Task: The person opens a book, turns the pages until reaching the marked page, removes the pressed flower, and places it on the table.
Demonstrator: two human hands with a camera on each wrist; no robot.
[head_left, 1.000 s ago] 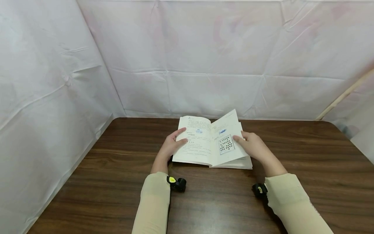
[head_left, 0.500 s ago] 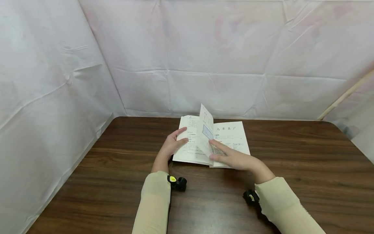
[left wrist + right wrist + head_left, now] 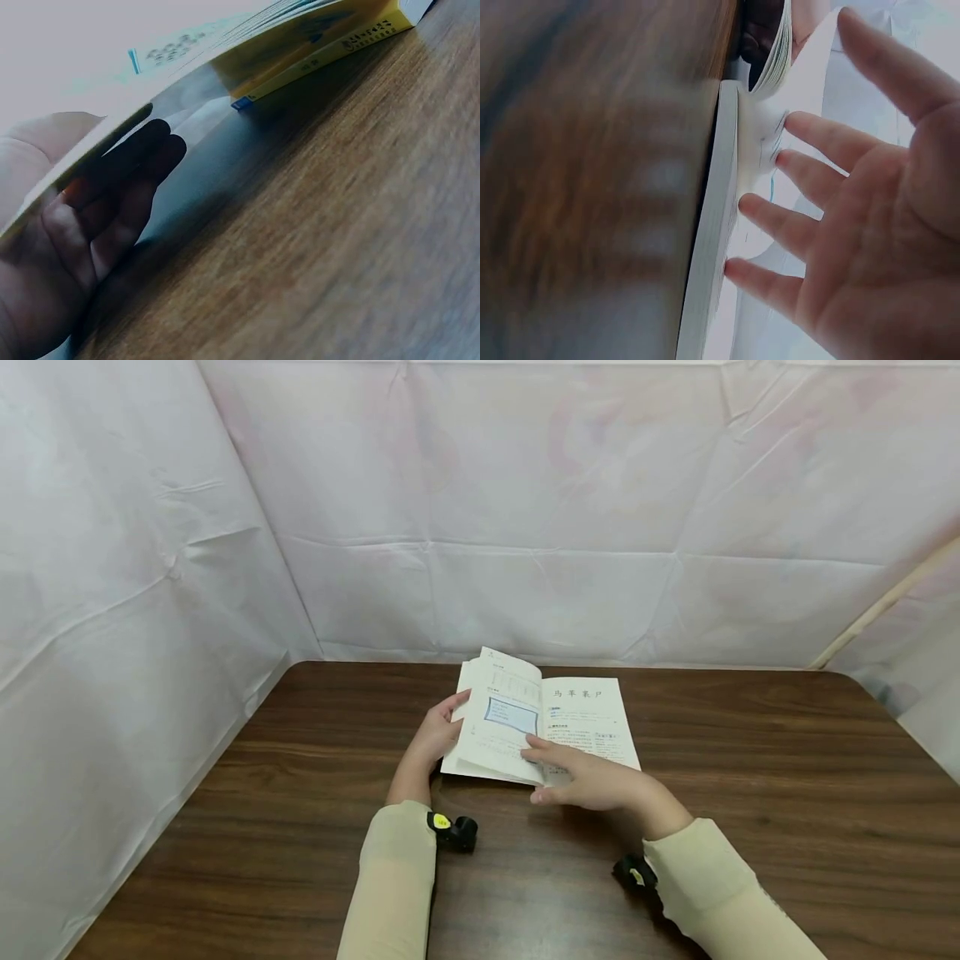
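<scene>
Pressing with straight, spread fingers (image 3: 810, 127), the right hand (image 3: 592, 781) lies flat on the near edge of the just-turned leaf of the open white paperback book with a yellow cover (image 3: 536, 722), holding nothing between its fingers. The left hand (image 3: 433, 739) grips the left block of pages, thumb on top and fingers curled underneath, as the left wrist view shows, so that side stands slightly raised off the dark brown wood-grain worktop (image 3: 750, 793). The book lies near the far edge of the worktop, just ahead of both hands. To settle the leaf well, I judge that the right palm should slide outward from the spine with even, light pressure, so the paper flattens without creasing, while the left hand keeps its stack steady and square. No container shows anywhere in these views. White crumpled sheeting (image 3: 487, 510) closes in the back and sides.
</scene>
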